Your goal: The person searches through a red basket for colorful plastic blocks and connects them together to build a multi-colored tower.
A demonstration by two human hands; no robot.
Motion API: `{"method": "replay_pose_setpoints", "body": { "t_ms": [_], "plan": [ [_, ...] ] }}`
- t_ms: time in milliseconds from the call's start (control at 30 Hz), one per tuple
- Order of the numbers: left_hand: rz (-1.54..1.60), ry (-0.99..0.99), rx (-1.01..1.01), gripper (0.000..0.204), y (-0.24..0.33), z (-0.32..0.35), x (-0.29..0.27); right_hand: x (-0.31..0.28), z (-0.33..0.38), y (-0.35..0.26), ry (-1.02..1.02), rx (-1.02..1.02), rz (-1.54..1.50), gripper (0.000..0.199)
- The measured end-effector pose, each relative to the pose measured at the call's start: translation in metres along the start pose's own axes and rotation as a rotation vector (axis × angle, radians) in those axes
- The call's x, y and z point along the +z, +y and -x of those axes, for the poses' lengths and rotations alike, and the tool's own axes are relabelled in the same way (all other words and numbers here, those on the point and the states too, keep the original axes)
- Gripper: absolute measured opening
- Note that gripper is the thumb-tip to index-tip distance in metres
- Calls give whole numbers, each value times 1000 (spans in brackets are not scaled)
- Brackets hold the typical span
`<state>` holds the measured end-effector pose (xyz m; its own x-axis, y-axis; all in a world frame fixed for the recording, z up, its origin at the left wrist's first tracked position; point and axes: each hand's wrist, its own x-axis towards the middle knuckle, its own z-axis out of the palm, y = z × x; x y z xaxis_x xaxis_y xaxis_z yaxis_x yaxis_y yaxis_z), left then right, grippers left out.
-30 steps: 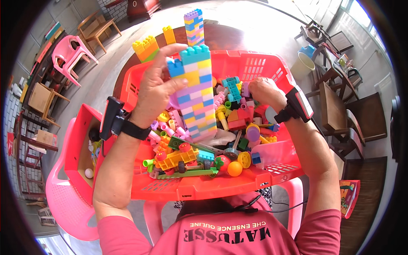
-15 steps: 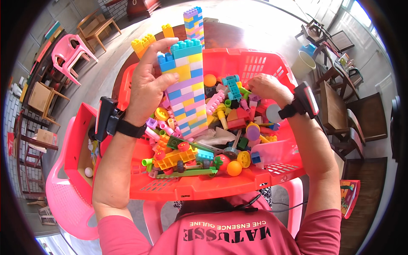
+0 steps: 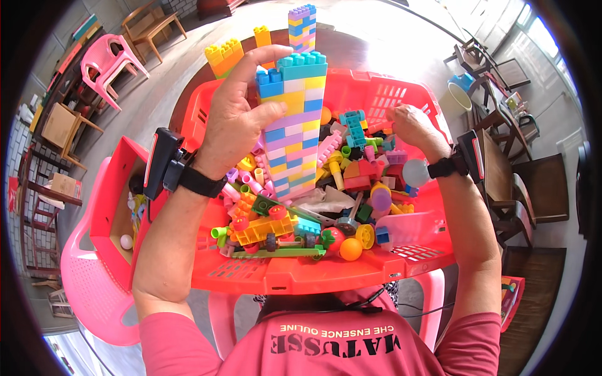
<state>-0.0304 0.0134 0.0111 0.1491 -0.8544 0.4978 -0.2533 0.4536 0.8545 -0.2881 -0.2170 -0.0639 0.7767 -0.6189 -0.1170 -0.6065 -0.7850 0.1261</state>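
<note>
Above the red basket [image 3: 401, 94], the left hand [image 3: 235, 125] wraps its fingers around one tall block tower [image 3: 293, 128]. Just right of the tower, the right hand [image 3: 411, 128] curls down into the loose bricks [image 3: 351, 182], its grip hidden. Beyond the hands stand three smaller stacks [image 3: 302, 26].

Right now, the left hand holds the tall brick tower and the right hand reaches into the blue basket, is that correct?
Not quite: the basket is red, not blue, as the head view shows. The left hand does hold the tower, and the right hand reaches into the basket.
</note>
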Motion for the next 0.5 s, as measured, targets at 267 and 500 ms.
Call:
{"method": "replay_pose_setpoints", "body": {
  "t_ms": [267,500],
  "plan": [
    [20,-9,0,56,-1,-1,2,8,6,-1,96,-93,-87,25],
    [33,-17,19,56,-1,-1,1,-3,2,-17,-78,-257,-225,26]
  ]
}}
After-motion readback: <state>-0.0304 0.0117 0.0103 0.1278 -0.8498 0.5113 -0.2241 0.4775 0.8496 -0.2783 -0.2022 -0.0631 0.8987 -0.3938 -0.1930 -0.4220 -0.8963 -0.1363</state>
